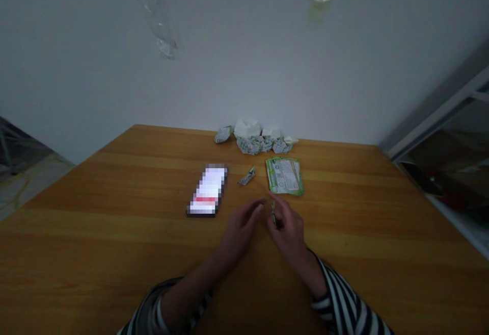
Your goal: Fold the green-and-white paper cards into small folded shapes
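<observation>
My right hand [287,224] is closed around a small folded piece of green and white printed paper [273,213], of which a narrow strip shows beside the fingers. Just to its left, my left hand [242,224] has its fingers stretched forward and the thumb apart, with nothing visible in it. The two hands face each other with a small gap between them. Beyond my right hand lies a stack of green and white printed sheets [284,176]. A small folded printed paper [247,176] rests to the left of that stack.
A phone [207,190] with a lit, blurred screen lies left of the hands. Crumpled printed papers [250,145] and white crumpled tissue [247,129] sit at the back of the wooden table [114,182], against the wall [244,70]. A metal-framed shelf [439,116] stands at right.
</observation>
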The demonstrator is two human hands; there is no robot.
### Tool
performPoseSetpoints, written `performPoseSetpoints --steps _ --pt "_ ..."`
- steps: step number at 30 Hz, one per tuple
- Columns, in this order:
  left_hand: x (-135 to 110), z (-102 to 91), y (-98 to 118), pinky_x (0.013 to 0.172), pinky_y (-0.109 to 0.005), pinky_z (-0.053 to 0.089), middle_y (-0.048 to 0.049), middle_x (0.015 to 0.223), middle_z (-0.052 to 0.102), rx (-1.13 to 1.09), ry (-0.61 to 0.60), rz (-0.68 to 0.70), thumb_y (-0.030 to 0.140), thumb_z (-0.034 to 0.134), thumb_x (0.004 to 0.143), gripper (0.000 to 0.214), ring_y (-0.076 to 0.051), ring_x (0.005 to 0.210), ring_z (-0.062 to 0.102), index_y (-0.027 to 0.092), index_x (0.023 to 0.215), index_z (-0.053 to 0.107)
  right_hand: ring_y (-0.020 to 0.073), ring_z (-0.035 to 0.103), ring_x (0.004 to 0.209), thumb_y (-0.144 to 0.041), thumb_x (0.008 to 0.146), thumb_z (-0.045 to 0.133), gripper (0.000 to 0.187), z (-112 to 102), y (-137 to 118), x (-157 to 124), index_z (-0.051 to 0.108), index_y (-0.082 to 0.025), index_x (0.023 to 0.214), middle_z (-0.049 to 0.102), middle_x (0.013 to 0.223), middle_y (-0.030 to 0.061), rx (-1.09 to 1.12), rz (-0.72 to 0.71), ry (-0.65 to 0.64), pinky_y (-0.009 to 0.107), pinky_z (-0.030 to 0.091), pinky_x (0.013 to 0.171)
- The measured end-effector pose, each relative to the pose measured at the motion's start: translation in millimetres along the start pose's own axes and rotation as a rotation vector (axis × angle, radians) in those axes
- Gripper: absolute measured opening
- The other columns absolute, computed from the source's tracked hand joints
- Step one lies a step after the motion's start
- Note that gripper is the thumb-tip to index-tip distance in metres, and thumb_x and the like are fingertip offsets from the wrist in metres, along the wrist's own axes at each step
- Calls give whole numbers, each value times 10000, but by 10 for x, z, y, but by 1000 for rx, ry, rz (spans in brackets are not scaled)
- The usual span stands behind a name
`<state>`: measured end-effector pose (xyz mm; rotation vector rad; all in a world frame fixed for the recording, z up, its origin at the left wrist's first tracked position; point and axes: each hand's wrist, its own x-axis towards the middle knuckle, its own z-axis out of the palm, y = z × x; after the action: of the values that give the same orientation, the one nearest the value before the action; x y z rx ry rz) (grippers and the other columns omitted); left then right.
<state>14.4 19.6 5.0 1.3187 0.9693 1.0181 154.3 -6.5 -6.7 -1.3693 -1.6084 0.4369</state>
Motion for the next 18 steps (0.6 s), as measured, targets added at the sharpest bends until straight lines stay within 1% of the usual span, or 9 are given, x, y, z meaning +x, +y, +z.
performPoseSetpoints --steps 2,4,6,8,9,11,13,15,18 --pt "-22 11 12 948 -325 433 -70 1123 687 30 -109 -9 384 532 885 323 -224 1062 607 190 1109 661 240 636 838 -142 838 506 552 -45 17 31 430 -245 1376 685 922 79 -115 -127 -84 395 506 802" --pt "-31 6 -6 843 -315 477 -73 1023 713 38 -188 -34 396 516 891 321 -228 948 640 172 1051 680 264 612 959 -121 824 509 647 -61 4 44 333 -226 1438 663 1059 111 -166 -222 -214 431 483 875" --pt "-21 -23 -43 764 -300 482 -70 929 719 65 -177 -40 393 517 888 303 -221 862 642 163 983 691 281 570 1056 -141 793 564 758 -61 -27 29 236 -196 1475 621 1162 132 -146 -281 -317 445 460 925" --pt "9 -74 -83 737 -287 471 -58 861 706 92 -114 -23 377 536 878 264 -209 827 629 169 924 692 282 536 1109 -189 785 610 797 -68 -45 -7 212 -190 1476 582 1225 138 -88 -302 -346 445 438 960" --pt "29 -104 -99 708 -277 465 -48 812 693 99 -54 -18 381 539 874 257 -198 789 620 173 886 690 270 543 1092 -205 803 603 757 -80 -42 -26 237 -202 1465 586 1213 130 -51 -294 -326 434 440 956" --pt "70 -163 -116 644 -258 451 -38 740 665 106 67 -35 400 571 848 259 -176 712 594 171 803 683 221 588 952 -200 861 536 600 -120 -6 -49 325 -234 1421 631 1074 93 26 -236 -241 388 476 880" --pt "98 -209 -114 610 -243 446 -30 753 653 46 120 -85 422 585 834 272 -157 685 581 169 868 681 175 582 747 -175 893 476 493 -170 51 -41 402 -245 1375 631 858 43 95 -146 -152 326 498 741" --pt "101 -234 -103 542 -227 439 -15 754 635 -88 43 -177 448 594 824 351 -138 629 569 178 1042 642 162 559 694 -174 877 511 454 -203 100 -6 481 -246 1325 611 803 28 135 -104 -162 302 488 685" --pt "72 -232 -88 437 -204 409 2 743 613 -266 -157 -306 464 634 790 504 -111 524 543 190 1202 540 173 597 772 -180 829 610 386 -187 114 38 612 -257 1208 653 887 46 252 -117 -277 293 491 698"
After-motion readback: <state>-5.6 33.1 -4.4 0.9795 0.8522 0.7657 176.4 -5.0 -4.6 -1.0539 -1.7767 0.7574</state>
